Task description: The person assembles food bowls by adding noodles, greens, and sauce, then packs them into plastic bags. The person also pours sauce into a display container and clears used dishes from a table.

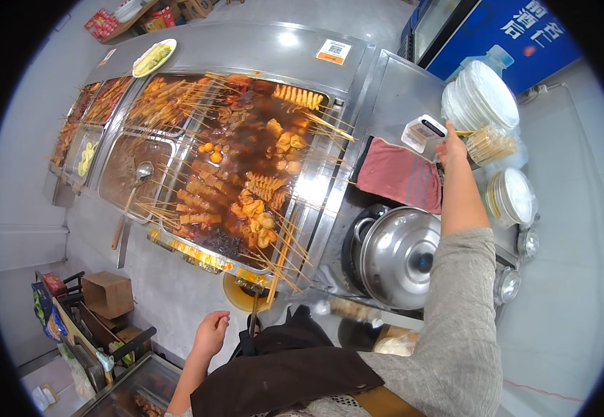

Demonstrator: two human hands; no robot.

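Note:
My right hand (453, 146) reaches to the counter at the right, at the edge of a white payment device (424, 133) that bears a printed code. Whether its fingers grip the device or only touch it is unclear. Bundled wooden sticks (491, 146) stand just right of the hand, and a folded pink towel (398, 174) lies below left of it. My left hand (212, 332) hangs low near my apron, fingers loosely curled, with nothing visible in it. Before me, a steel tray of skewered food in dark broth (250, 140) fills the middle.
A lidded steel pot (403, 255) stands near my right arm. Wrapped white plates (482, 96) are stacked behind the sticks. A ladle (144, 171) rests in a side compartment, its handle over the front edge. Skewers overhang the tray. Cardboard boxes (106, 295) stand at lower left.

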